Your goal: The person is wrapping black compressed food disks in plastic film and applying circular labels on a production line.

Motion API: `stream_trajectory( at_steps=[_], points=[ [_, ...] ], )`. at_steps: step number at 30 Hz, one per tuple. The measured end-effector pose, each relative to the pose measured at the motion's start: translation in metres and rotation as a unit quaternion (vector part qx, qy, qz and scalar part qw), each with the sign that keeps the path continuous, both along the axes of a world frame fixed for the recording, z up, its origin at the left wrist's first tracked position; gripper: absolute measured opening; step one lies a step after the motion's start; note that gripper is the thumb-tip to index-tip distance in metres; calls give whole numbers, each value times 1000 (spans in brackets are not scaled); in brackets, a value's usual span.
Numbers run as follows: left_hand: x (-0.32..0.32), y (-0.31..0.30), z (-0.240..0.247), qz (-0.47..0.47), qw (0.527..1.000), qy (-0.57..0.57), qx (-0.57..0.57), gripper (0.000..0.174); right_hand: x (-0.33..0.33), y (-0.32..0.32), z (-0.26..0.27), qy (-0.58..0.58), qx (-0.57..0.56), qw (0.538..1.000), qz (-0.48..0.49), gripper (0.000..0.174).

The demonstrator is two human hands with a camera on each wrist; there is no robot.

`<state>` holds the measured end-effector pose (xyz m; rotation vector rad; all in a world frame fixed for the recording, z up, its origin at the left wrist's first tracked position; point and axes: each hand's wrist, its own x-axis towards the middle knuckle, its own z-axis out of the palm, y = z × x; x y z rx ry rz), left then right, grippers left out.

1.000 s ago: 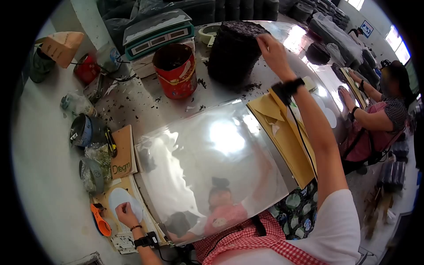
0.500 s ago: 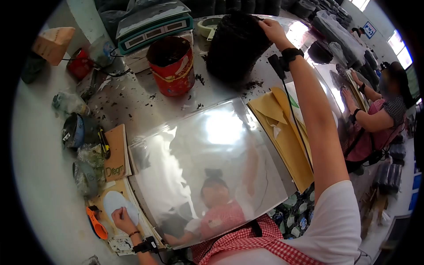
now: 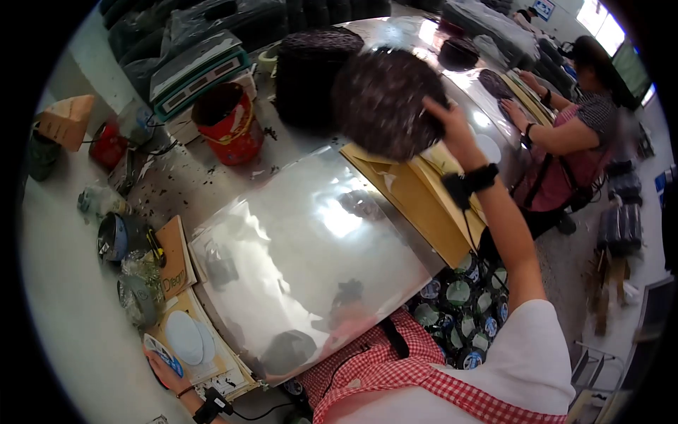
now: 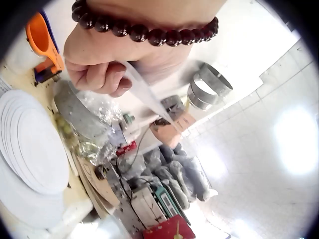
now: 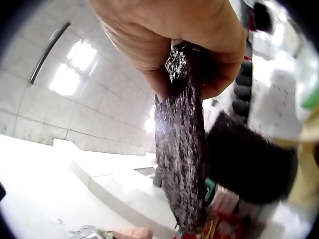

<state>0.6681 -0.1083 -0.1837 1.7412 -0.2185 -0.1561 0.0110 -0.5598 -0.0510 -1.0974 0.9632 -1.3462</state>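
My right hand point(image 3: 452, 131) grips the edge of a round, dark, flaky disc that looks like dried seaweed point(image 3: 388, 106), thumb on one face and fingers on the other. In the right wrist view the disc point(image 5: 179, 149) hangs edge-on. Behind it stands a tall stack of similar discs point(image 3: 311, 85). At lower left my left hand point(image 3: 168, 374) pinches a round label point(image 3: 157, 346) with blue print; the left wrist view shows this label point(image 4: 149, 97) as a thin pale sheet. Just right of that hand lie round white papers point(image 3: 185, 338).
A clear plastic sheet point(image 3: 282, 283) covers the table before me. Yellow envelopes point(image 3: 417, 205) lie to its right. A red bucket point(image 3: 229, 131) and a scale point(image 3: 198, 85) stand at the back left. Another person point(image 3: 565, 134) works on the right.
My right hand has lifted a dark disc off the stack and brought it nearer and to the right. The left hand has moved left off the white papers and now holds the label.
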Motion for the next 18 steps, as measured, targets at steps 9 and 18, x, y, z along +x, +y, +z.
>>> stream_trajectory(
  at_steps=[9,18],
  points=[
    [-244,-125,28,-379,818,-431,33,27,71,160,-118,-142,207,965,70,29],
    [-279,-98,-9,-525,634,-464,326,64,150,192,-107,196,-157,964,89,38]
  ],
)
